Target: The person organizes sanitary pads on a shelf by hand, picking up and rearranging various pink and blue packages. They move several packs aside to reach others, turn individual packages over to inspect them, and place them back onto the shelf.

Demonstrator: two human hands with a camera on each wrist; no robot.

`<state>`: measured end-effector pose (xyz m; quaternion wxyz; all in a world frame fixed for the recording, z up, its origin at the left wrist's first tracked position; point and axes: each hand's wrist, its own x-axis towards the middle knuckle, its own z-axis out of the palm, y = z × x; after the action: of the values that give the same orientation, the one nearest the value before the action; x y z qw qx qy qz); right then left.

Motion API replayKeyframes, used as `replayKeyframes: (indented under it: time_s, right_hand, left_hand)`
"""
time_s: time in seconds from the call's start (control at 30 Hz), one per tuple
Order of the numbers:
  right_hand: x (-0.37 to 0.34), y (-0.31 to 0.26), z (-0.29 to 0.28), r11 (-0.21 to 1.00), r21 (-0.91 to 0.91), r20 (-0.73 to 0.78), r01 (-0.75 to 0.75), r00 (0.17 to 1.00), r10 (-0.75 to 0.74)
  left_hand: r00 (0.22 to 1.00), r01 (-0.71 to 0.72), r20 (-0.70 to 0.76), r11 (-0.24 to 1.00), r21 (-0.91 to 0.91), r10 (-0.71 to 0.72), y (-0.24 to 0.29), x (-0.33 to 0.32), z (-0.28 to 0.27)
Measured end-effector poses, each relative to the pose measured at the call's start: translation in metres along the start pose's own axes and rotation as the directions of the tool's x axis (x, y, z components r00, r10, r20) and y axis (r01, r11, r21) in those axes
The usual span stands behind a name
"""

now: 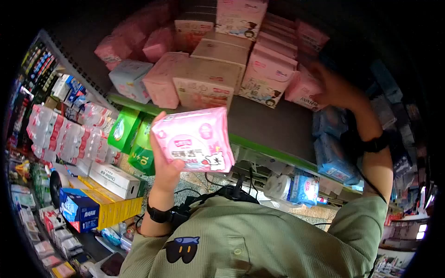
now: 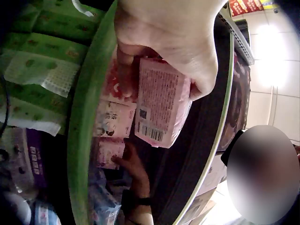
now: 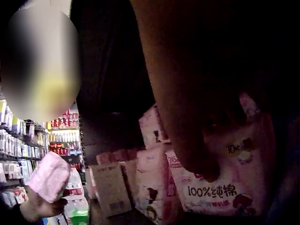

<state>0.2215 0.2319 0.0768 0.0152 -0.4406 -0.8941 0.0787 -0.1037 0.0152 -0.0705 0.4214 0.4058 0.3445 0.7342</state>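
Observation:
My left hand [image 1: 166, 172] holds up a pink pack of sanitary pads [image 1: 193, 139] in front of the shelf, thumb on its printed front. Its back, with a barcode, shows between thumb and fingers in the left wrist view. Deep on the shelf, at the right end of the pink row, my right hand [image 1: 337, 90] grips another pink pack of sanitary pads [image 1: 302, 89]. In the right wrist view the thumb lies across that pack's front [image 3: 213, 190], while the other fingers are lost in shadow.
Upright pink packs [image 1: 266, 76] and beige-looking packs [image 1: 204, 83] stand in rows on the dark shelf [image 1: 292, 125]. Blue packs [image 1: 333, 155] lie to the right. A green edge strip [image 1: 273, 150] runs along the shelf front. Bottles [image 1: 69, 134] and boxes [image 1: 102, 206] stand at left.

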Motion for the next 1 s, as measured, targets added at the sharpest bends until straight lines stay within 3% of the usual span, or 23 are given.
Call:
replayKeyframes:
  time_s: [0.1, 0.2, 0.3, 0.4, 0.5, 0.6, 0.7, 0.77, 0.9, 1.0]
  right_hand:
    - [0.023, -0.005, 0.001, 0.998, 0.058, 0.014, 0.022, 1.0, -0.023]
    - [0.042, 0.002, 0.011, 0.992, 0.092, 0.001, -0.091, 0.996, 0.091]
    - [0.052, 0.009, 0.012, 0.995, -0.011, -0.034, -0.094, 0.995, 0.094]
    - [0.045, -0.001, 0.01, 0.993, 0.021, -0.051, -0.115, 0.992, 0.116]
    - [0.034, 0.009, 0.01, 0.999, -0.007, -0.153, 0.037, 0.988, -0.037]
    - [0.024, 0.016, -0.009, 0.987, 0.074, -0.243, -0.142, 0.957, 0.156]
    - [-0.015, -0.045, -0.026, 0.996, 0.076, -0.364, -0.053, 0.928, 0.077]
    - [-0.031, -0.067, -0.018, 0.88, 0.469, -0.174, 0.074, 0.985, 0.01]
    - [-0.058, -0.131, -0.006, 0.859, 0.444, -0.121, 0.255, 0.967, -0.224]
    - [-0.065, -0.139, 0.012, 0.768, 0.597, -0.108, 0.231, 0.972, -0.208]
  left_hand:
    - [1.0, -0.008, 0.026, 0.999, 0.031, 0.007, 0.0, -0.004, -0.003]
    - [0.998, 0.012, 0.058, 0.999, 0.038, -0.014, 0.001, -0.008, -0.01]
    - [0.997, 0.0, 0.08, 0.999, 0.044, -0.003, 0.003, -0.009, -0.016]
    - [0.997, 0.005, 0.078, 0.999, 0.046, -0.009, 0.002, -0.009, -0.019]
    - [0.997, -0.008, 0.079, 0.998, 0.066, 0.003, 0.002, -0.006, -0.019]
    - [0.994, -0.023, 0.105, 0.998, 0.057, 0.017, 0.006, 0.001, -0.014]
    - [0.99, -0.023, 0.138, 0.996, 0.086, 0.011, 0.009, 0.012, -0.004]
    - [0.984, 0.004, 0.176, 0.999, 0.048, -0.013, 0.009, 0.017, 0.011]
    - [0.93, -0.018, 0.367, 0.999, 0.044, 0.0, 0.004, 0.029, 0.041]
    - [0.861, -0.131, 0.507, 0.981, 0.143, 0.041, 0.0, 0.034, 0.06]
